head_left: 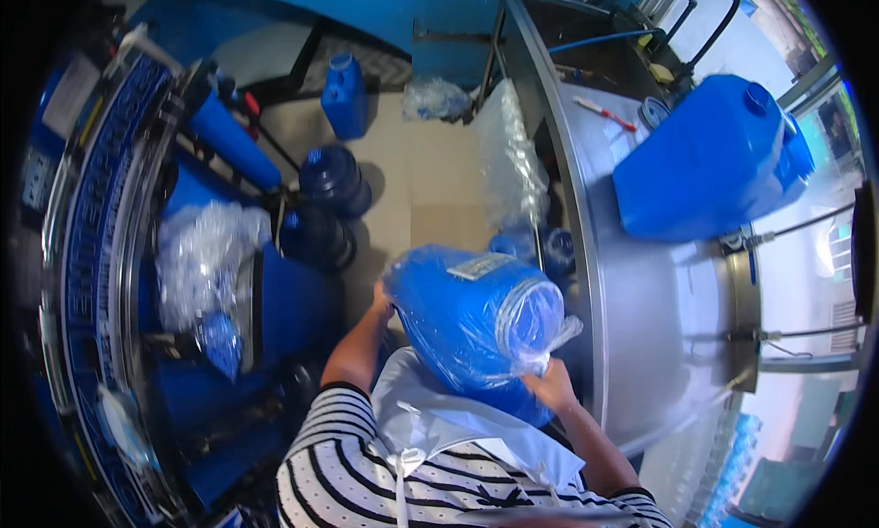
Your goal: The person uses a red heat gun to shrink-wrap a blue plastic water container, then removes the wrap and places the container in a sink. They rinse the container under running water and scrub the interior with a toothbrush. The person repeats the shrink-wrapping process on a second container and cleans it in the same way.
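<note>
In front of my body I have a blue plastic water container tilted on its side, covered by a clear plastic bag. Its round mouth end points to the right, with the film bunched around it. My left hand is against the container's left end, its fingers mostly hidden behind it. Below the mouth, my right hand is closed on a gathered twist of the bag. A pale label shows through the film on the upper side.
A steel counter runs along my right, bearing a large blue container and a red-and-white brush-like tool. Dark blue round bottles and a slim blue jug stand on the floor. Crumpled plastic bags lie at left.
</note>
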Motion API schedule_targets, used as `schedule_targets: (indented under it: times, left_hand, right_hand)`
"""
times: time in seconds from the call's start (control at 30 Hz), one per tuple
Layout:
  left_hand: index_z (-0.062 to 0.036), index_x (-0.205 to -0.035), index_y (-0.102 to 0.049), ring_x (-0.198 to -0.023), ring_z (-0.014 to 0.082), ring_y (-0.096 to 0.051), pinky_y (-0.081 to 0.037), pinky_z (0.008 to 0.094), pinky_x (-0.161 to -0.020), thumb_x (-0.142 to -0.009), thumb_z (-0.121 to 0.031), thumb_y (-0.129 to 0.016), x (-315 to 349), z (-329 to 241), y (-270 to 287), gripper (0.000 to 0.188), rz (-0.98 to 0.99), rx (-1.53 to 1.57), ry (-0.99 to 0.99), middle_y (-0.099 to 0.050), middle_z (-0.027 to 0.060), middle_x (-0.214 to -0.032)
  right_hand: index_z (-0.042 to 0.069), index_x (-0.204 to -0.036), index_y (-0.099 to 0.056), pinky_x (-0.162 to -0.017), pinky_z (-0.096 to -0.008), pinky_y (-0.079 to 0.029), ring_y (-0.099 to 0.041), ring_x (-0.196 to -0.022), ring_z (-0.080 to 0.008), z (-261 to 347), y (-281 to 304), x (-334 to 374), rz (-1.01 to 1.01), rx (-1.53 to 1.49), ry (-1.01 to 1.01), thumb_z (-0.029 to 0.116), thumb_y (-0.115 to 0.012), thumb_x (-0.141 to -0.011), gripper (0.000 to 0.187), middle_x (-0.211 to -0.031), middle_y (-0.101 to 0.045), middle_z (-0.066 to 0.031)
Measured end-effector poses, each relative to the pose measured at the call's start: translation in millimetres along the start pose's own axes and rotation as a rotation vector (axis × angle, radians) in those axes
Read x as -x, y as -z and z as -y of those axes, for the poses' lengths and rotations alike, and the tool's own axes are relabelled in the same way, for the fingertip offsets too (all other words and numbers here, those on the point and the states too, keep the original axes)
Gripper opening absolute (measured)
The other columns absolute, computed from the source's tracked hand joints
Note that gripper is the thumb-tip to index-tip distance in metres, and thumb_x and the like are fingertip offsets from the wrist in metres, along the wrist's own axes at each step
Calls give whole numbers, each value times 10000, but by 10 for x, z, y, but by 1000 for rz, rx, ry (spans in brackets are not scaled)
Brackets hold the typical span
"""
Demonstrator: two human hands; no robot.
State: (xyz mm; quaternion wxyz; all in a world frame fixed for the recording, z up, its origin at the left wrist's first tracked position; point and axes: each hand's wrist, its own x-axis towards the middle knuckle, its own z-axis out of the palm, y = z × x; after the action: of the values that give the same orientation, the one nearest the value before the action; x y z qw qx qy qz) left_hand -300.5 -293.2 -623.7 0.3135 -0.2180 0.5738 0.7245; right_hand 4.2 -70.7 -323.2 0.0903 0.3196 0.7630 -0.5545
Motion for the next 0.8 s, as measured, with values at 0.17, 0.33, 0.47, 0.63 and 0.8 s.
schedule_targets:
  times: [0.17, 0.33, 0.47, 0.63, 0.8]
  left_hand:
    - [-45, -1346, -496, -1120, 284, -568, -467, 460, -928, -966, -429, -466, -1078, -202, -461, 541, 22, 91, 214, -563, 136, -1279]
    - [-81, -1448, -375, -1377, 370, -306, -266, 548, -1097, -931, -627, -342, -1472, -659, -566, 753, -149, -259, 102, -330, 153, -1508]
    - [-95, -1406, -438, -1337, 377, -363, -287, 553, -1059, -936, -509, -393, -1568, -1493, -518, 628, 66, -553, 224, -399, 136, -1472]
    - [-53, -1102, -668, -1004, 313, -645, -495, 422, -864, -883, -176, -509, -1704, -2244, -1159, 298, 241, -1347, -274, -684, 131, -1081]
    - [-18, -1061, -650, -977, 366, -591, -482, 445, -858, -685, -62, -622, -1357, -1684, -3184, 380, 1270, -1231, -801, -627, 190, -969]
  right_hand:
    - [65, -1014, -681, -611, -373, -531, -666, -639, -210, 89, -161, -935, 39, -4, -3, 210, -669, -792, 266, -752, -680, -102]
    - [85, -1006, -685, -706, -444, -533, -687, -783, -337, 107, -660, -2014, -47, 71, -20, 289, -680, -778, 306, -876, -706, -166]
    - [93, -1029, -690, -746, -439, -536, -688, -832, -343, -28, -850, -3042, -89, 68, -284, 313, -696, -762, 346, -892, -708, -172]
    - [76, -1037, -701, -836, -442, -519, -664, -942, -369, -337, -1082, -4265, -98, 53, -547, 333, -722, -747, 389, -989, -701, -178]
    - [49, -1075, -675, -871, -460, -503, -640, -1009, -384, -770, -1259, -4958, -210, 15, -622, 330, -674, -776, 411, -1051, -677, -215]
